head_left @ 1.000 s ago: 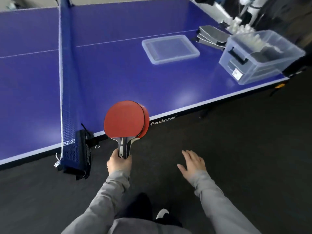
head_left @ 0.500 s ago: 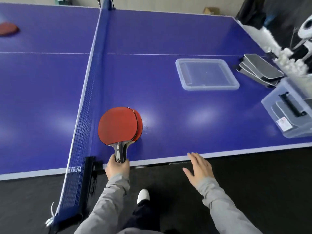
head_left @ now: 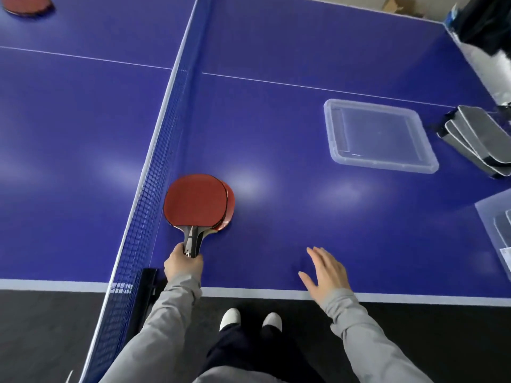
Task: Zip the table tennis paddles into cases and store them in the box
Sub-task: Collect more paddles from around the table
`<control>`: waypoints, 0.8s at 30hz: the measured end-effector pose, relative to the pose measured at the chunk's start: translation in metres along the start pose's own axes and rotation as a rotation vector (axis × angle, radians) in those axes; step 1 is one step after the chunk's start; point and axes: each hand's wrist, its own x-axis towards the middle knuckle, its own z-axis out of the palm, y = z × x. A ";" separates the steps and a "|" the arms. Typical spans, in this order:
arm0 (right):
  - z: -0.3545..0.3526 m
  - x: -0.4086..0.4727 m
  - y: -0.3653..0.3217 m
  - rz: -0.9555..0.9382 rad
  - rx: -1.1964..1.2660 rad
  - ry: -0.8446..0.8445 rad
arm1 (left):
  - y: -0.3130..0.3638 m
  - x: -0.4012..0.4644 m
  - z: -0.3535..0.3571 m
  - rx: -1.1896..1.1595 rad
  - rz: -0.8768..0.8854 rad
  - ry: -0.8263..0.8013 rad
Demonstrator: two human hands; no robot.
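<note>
Far left, at the top corner, I see a lone red paddle (head_left: 26, 4) lying on the far half of the blue table (head_left: 276, 134), cut by the frame. The net (head_left: 154, 189) runs from the near edge up through the middle, its black clamp (head_left: 146, 286) gripping the white edge line. Just right of the net, my left hand (head_left: 184, 265) has its fingers curled round the handles of two stacked red paddles (head_left: 197, 201), blades flat or nearly so above the surface, close to the mesh. A wide bare stretch of blue lies between these and my right hand (head_left: 326, 270), which hovers over the near edge with fingers spread and straight, holding nothing. Further right sits a clear lid (head_left: 378, 135), flat on the table, and beyond it a fanned pile of grey cases (head_left: 478, 139) near the right edge. The clear box (head_left: 497, 230) shows only at the right border, with cases inside. Compared with half a second ago, both hands have come forward over the table, the paddles sit lower and nearer the net, and the box has slid mostly out of frame.
</note>
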 end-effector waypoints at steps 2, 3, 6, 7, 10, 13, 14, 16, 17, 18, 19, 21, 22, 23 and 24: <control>-0.003 0.009 -0.002 -0.013 -0.005 -0.017 | -0.003 0.004 0.000 0.027 0.013 0.000; -0.003 0.013 -0.003 -0.019 -0.003 -0.020 | -0.004 0.006 0.001 0.039 0.024 0.000; -0.004 0.020 -0.004 -0.038 -0.018 -0.037 | -0.007 0.010 0.004 0.067 0.058 0.010; -0.004 0.022 -0.004 -0.041 -0.026 -0.044 | -0.008 0.011 0.004 0.071 0.062 0.011; -0.004 0.024 -0.004 -0.036 -0.024 -0.064 | -0.013 0.017 0.006 0.111 0.073 0.014; -0.003 0.025 -0.003 -0.029 -0.039 -0.076 | -0.017 0.021 0.007 0.136 0.082 0.018; -0.003 0.025 -0.003 -0.026 -0.040 -0.077 | -0.017 0.022 0.007 0.127 0.089 0.016; -0.003 0.024 -0.002 -0.017 -0.040 -0.080 | -0.018 0.021 0.008 0.122 0.106 0.013; -0.002 0.024 -0.001 -0.013 -0.040 -0.082 | -0.019 0.021 0.009 0.121 0.114 0.012; -0.002 0.023 -0.001 -0.010 -0.037 -0.084 | -0.020 0.021 0.009 0.122 0.117 0.010; -0.002 0.022 -0.001 -0.008 -0.036 -0.087 | -0.020 0.021 0.008 0.128 0.117 0.003; -0.001 0.021 -0.001 -0.007 -0.044 -0.091 | -0.019 0.021 0.007 0.150 0.119 -0.026; 0.000 0.021 -0.001 -0.005 -0.045 -0.091 | -0.019 0.021 0.006 0.163 0.123 -0.042; 0.000 0.020 -0.002 -0.003 -0.041 -0.093 | -0.018 0.021 0.004 0.175 0.126 -0.057; 0.001 0.020 -0.003 -0.002 -0.036 -0.095 | -0.017 0.021 0.003 0.185 0.127 -0.070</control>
